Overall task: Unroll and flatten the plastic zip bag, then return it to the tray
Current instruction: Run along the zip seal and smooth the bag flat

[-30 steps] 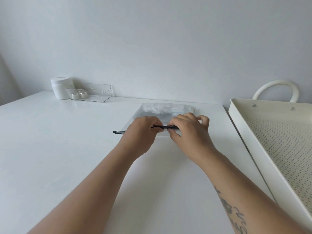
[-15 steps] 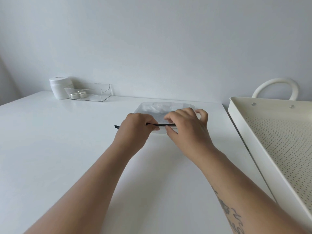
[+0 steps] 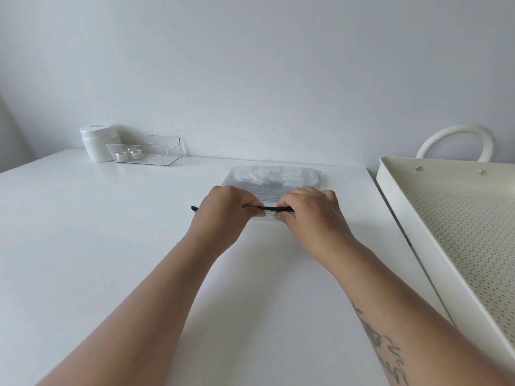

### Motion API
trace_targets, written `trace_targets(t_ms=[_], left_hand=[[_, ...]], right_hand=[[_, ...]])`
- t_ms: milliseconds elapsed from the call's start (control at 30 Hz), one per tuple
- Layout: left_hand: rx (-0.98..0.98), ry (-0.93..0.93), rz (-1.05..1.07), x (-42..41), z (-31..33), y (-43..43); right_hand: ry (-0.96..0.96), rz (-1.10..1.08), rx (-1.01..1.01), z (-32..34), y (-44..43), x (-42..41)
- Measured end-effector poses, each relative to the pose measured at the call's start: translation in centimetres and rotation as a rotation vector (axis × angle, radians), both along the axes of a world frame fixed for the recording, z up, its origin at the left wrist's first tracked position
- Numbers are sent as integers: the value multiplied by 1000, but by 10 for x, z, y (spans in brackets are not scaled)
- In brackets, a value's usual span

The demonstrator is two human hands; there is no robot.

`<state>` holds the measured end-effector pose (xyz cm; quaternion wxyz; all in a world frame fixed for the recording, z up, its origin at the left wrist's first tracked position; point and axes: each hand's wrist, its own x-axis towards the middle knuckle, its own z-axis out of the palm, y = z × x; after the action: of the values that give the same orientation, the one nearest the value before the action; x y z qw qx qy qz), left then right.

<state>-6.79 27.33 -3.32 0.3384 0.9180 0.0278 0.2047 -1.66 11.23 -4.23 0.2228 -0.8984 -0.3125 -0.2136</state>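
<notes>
Clear plastic zip bag (image 3: 274,178) with black zip strip lies flat on white table (image 3: 83,232), at 9 o'clock of cream perforated tray (image 3: 457,218). Left hand (image 3: 223,214) and right hand (image 3: 312,215) pinch its near zip edge, hiding most of the strip; contents indistinct; tray cut off at right.

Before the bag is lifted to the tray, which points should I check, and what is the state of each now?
1. Left hand grips the black zip strip: ok.
2. Right hand grips the strip: ok.
3. Plastic zip bag lies unrolled on the table: ok.
4. Bag fully flat: not ok, far part looks bulged.
5. Tray floor free where visible: ok.
6. Zip closed: cannot tell.
</notes>
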Motion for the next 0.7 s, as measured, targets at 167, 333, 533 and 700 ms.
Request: trace_targets(t_ms=[167,333,533,700], left_hand=[[5,-3,3,1,0,0],[32,-25,15,2,-1,-3],[54,-33,-17,2,-3,-5],[13,-14,-24,3,-3,-4]], right_hand=[[51,20,71,1,-2,1],[65,33,133,0,-2,0],[109,19,243,-1,-3,-1],[165,10,296,-2,-4,1]])
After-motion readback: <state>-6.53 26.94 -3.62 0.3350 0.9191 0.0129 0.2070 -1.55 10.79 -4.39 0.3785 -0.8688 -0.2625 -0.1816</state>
